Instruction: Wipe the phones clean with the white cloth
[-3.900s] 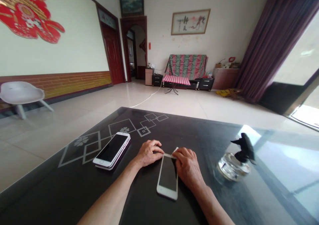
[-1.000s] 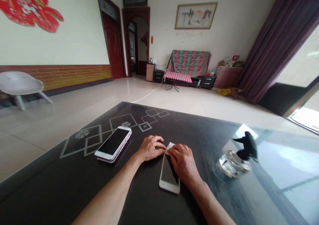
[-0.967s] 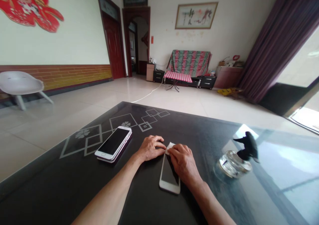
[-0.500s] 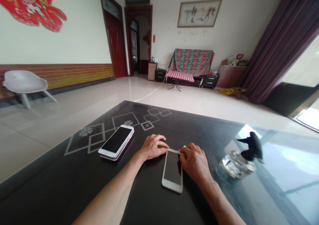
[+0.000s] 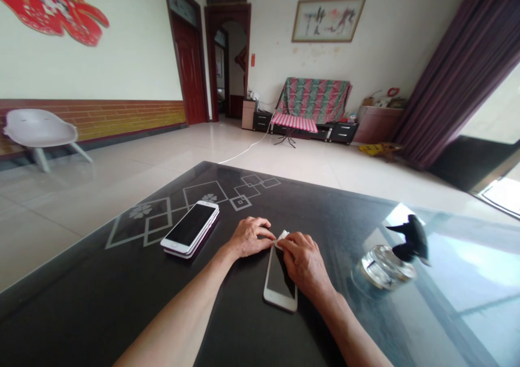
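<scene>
black and glossy, the table (image 5: 81,313) carries 1 white phone (image 5: 280,288), which lies flat, screen up, between 2 hands. the left hand (image 5: 249,238) has its fingers loosely curved, not gripping, their tips at the phone's far left corner, probably so that it does not slide. the right hand (image 5: 303,259) is pinched on 1 white wipe (image 5: 285,234) at the far edge. to the left lies 1 phone stack (image 5: 190,227), at least 2 pieces, maybe piled to save space; exact count i cannot tell. 1 spray bottle (image 5: 385,267) stands right, seemingly for easy reach.
</scene>
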Demonstrator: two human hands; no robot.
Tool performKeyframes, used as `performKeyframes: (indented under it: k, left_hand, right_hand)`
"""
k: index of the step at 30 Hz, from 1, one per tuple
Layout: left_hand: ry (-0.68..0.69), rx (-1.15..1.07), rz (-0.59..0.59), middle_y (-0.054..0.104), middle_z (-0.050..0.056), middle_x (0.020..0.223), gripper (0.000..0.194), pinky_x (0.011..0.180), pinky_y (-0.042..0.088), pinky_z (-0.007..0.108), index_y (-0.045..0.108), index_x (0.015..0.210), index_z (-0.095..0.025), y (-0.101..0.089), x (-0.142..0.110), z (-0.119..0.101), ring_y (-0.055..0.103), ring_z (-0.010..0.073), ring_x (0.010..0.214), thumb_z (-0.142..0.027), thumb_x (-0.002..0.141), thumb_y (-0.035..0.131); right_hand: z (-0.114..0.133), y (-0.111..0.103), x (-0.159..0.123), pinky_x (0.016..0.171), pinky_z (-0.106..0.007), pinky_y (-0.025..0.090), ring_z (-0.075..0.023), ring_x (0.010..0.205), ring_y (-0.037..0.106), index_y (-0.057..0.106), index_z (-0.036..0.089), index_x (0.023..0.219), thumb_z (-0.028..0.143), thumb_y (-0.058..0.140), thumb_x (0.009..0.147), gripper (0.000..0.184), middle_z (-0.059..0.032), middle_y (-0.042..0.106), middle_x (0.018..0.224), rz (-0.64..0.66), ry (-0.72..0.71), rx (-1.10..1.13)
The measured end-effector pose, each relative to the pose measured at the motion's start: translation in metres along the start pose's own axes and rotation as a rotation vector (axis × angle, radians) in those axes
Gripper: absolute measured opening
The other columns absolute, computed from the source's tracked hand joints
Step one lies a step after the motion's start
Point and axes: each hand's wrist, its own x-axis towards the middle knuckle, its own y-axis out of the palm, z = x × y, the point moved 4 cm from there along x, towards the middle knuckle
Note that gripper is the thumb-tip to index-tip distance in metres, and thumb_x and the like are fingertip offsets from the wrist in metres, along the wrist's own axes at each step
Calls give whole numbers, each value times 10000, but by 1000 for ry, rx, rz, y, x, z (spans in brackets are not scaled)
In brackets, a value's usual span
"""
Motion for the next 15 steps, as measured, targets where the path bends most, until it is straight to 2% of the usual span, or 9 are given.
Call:
performKeyframes:
  k: [7,15]
  left_hand:
    - [-7,-6,-4,631,-59,1160,123,947,413,336,750,874,-368,-3,0,-3,570,199,1021,-319,770,706]
    - [8,-10,9,636,-60,1164,125,943,421,323,752,859,-369,-3,0,-3,568,194,1020,-311,762,699]
  right_hand:
    - [-10,-8,0,757,-267,376,-161,821,521,692,233,818,103,529,792,210,-32,607,880,21,108,-38]
    - [-30,-14,-4,675,-264,363,-160,745,530,652,211,660,123,540,751,169,-27,589,755,14,294,-146]
